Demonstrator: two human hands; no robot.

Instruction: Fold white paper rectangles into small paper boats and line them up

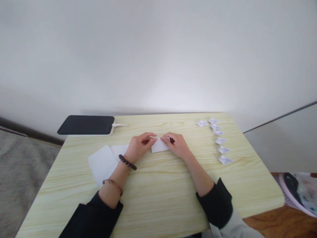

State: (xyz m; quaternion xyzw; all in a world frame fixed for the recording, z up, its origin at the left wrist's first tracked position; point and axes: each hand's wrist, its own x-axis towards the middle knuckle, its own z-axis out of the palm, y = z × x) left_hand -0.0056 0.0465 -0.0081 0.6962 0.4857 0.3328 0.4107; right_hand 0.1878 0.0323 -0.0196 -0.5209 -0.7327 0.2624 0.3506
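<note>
A small folded piece of white paper (159, 146) lies between my hands at the middle of the table. My left hand (140, 145) pinches its upper left corner between thumb and index finger. With thumb and fingers, my right hand (176, 143) grips the same paper along its upper right edge. Under and beside my left forearm, which wears a dark beaded bracelet (127, 162), lie loose white paper sheets (102, 162), partly hidden. Several folded paper boats (221, 141) stand in a rough column toward the table's right side.
At the table's back left is a black-screened tablet or phone (86, 125) with a white cable plug (120, 125) at its right end. A white wall (158, 59) rises behind the wooden table (163, 198). A basket (294, 198) stands on the floor at the right.
</note>
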